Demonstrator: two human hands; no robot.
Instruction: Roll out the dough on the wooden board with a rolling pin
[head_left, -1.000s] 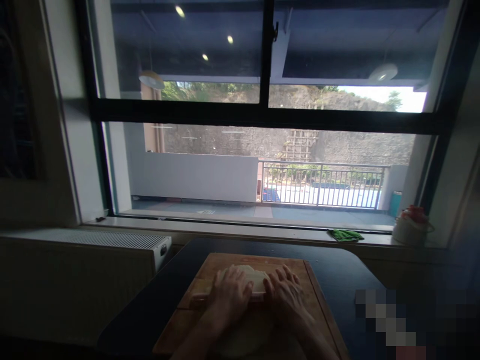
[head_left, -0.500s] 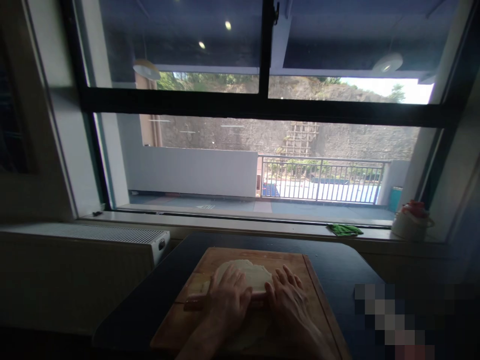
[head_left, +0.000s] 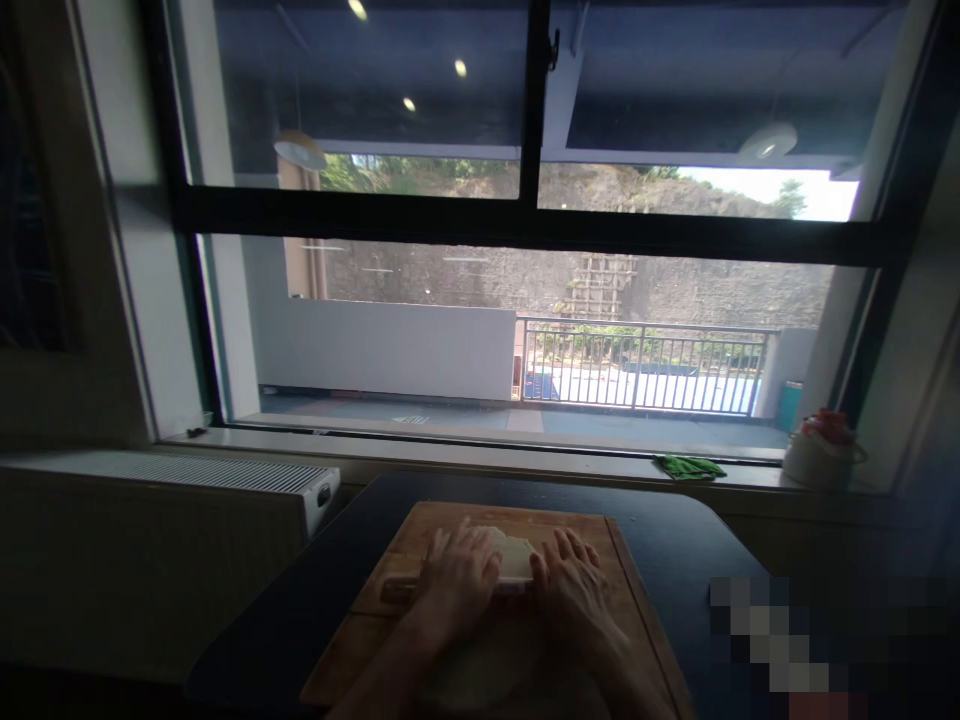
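Both hands lie over a wooden rolling pin (head_left: 400, 589) that rests across a sheet of pale dough (head_left: 511, 550) on a wooden cutting board (head_left: 360, 640). My left hand (head_left: 461, 570) is on the pin left of its middle, fingers stretched forward over the dough. Flat on the right part of the pin lies my right hand (head_left: 574, 580), its fingers also extended and somewhat apart. Between the two thumbs a short stretch of the pin shows. Most of the dough's left side is hidden under my left hand, and dough also spreads nearer me between my forearms.
The board lies on a dark table (head_left: 277, 610) with rounded corners. Behind it runs a windowsill (head_left: 450, 456) holding a green cloth (head_left: 688, 467) and a white container with a red top (head_left: 823, 450). A radiator (head_left: 172, 490) stands at the left.
Both hands and the rolling pin have moved forward, away from me, over the dough. Less of the dough's far part shows now. The view has tilted slightly upward.
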